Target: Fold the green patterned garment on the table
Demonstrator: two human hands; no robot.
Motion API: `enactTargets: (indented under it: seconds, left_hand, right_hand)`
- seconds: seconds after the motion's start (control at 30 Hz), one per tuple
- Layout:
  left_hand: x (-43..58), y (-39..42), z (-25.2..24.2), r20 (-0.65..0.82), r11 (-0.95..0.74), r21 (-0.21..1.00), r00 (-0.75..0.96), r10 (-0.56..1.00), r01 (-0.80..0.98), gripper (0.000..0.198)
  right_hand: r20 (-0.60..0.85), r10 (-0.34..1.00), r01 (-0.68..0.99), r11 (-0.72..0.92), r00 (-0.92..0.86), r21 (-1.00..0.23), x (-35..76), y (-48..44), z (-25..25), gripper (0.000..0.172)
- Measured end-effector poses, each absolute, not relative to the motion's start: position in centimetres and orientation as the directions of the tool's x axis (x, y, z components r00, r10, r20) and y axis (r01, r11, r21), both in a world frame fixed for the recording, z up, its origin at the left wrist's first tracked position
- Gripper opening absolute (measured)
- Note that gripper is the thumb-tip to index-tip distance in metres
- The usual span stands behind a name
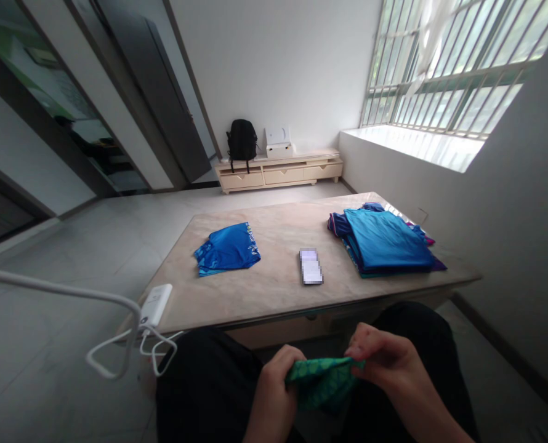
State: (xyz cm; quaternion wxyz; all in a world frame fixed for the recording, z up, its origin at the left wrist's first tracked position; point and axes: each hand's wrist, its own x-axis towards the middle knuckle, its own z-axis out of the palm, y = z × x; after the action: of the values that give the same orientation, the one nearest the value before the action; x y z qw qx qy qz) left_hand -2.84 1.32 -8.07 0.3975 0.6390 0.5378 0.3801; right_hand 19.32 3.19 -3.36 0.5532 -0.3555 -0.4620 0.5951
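Holding a green patterned cloth (322, 376) up over the lap (209, 381), between the knees, just off the near edge of the table (278, 231). Bunching its left end in the left hand (276, 381), fingers curled snugly around the fabric. Pinching the upper right corner with the right hand (387, 357), thumb and fingers pressed narrow on it. Kinda stretching the top edge between the two.

Looking across the table, seeing a folded blue garment (230, 246) on the left, a phone (311, 266) around the middle (lit screen, all blocky, so not reading that), and a pile of folded clothes (389, 240) on the right, bright blue on top. Also spotting a white device (156, 304) at the near left corner, white cables beside it.

As for containers, seeing a low cream cabinet (278, 176) against the far wall, drawers (244, 180) pushed in, so not making out any contents. Spotting a black backpack (242, 138) standing on top, insides hidden too, and a small white box (279, 150) near it.
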Motion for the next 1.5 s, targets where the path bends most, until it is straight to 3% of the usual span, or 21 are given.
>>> enactTargets:
  seconds: [0.33, 0.53, 0.7, 0.83, 0.93, 1.1, 1.27, 1.5]
  left_hand:
    - [-7.5, 2.6, -9.0, -0.014, 0.003, 0.899, 0.02, 1.0, 0.438, 0.019]
    - [-10.0, 2.6, -3.1, -0.108, 0.072, 0.921, 0.074, 0.991, 0.384, 0.029]
    - [-12.6, 2.3, 2.2, -0.132, 0.014, 0.859, 0.196, 0.972, 0.511, 0.03]
    - [-13.7, 1.8, 4.2, -0.327, 0.138, 0.821, 0.259, 0.909, 0.554, 0.032]
    - [-14.0, 1.5, 4.6, -0.436, 0.293, 0.862, 0.309, 0.845, 0.413, 0.028]
    - [-14.3, 1.4, 4.3, -0.289, 0.244, 0.955, 0.349, 0.892, 0.168, 0.018]
    - [-15.0, 1.0, 4.1, -0.209, 0.096, 0.94, 0.33, 0.92, 0.327, 0.019]
    - [-14.9, 0.0, 5.6, -0.243, 0.096, 0.91, 0.329, 0.912, 0.404, 0.024]
  right_hand:
    - [0.107, 0.993, -0.256, 0.091, -0.052, -0.962, 21.8, 4.2, -2.7, 0.013]
    - [0.035, 0.998, -0.214, 0.047, 0.06, -0.976, 23.1, 4.7, -1.9, 0.018]
    - [-0.069, 0.986, -0.168, -0.043, 0.154, -0.985, 24.5, 4.8, -1.2, 0.027]
    - [-0.081, 0.982, -0.15, -0.055, 0.172, -0.987, 25.0, 4.3, -0.3, 0.03]
    - [-0.083, 0.982, -0.153, -0.057, 0.169, -0.987, 25.1, 3.8, 0.5, 0.031]
    - [-0.047, 0.996, -0.193, -0.03, 0.081, -0.981, 25.2, 2.9, 1.6, 0.026]
    - [-0.016, 0.998, -0.144, -0.007, 0.061, -0.99, 25.2, 2.3, 2.2, 0.021]
    - [-0.008, 0.998, -0.089, -0.003, 0.058, -0.996, 25.7, 2.6, 2.1, 0.021]
